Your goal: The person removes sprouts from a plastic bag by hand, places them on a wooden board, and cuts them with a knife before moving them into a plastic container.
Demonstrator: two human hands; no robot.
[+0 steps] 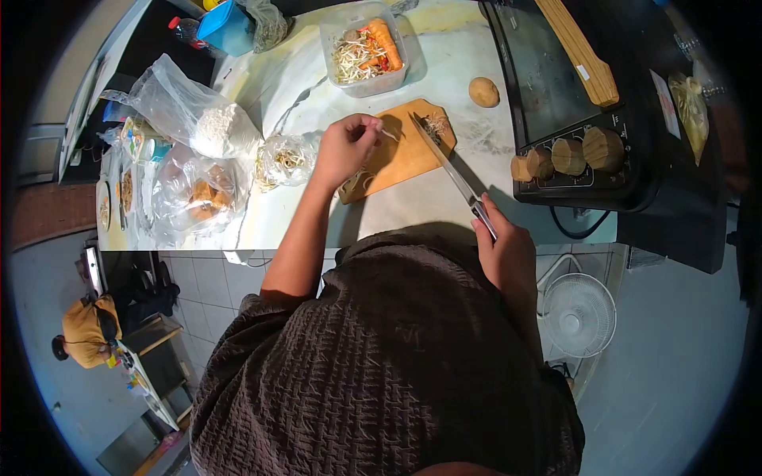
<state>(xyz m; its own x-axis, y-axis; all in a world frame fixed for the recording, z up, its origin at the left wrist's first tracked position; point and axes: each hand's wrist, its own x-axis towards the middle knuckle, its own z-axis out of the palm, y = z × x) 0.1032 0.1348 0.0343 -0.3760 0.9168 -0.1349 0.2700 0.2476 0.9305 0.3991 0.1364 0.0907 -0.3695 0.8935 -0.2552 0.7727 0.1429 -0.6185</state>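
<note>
My left hand (349, 149) is over the left part of a wooden cutting board (397, 159), its fingertips pinched on a thin pale sprout (389, 134). My right hand (502, 242) grips the handle of a long knife (454, 172), whose blade slants up and left across the board's right side. Beside the blade tip lies a small pile of sprout trimmings (436, 127). A plastic bag of sprouts (286, 160) sits left of my left wrist. Behind the board stands a clear container (384, 83) holding sprouts and carrots.
A potato (483, 92) lies right of the board. Further right is a black stove (583, 178) with wooden knobs. Plastic bags (210, 131) fill the counter's left side. A white fan (578, 316) stands below at right; a person (86, 333) is at far lower left.
</note>
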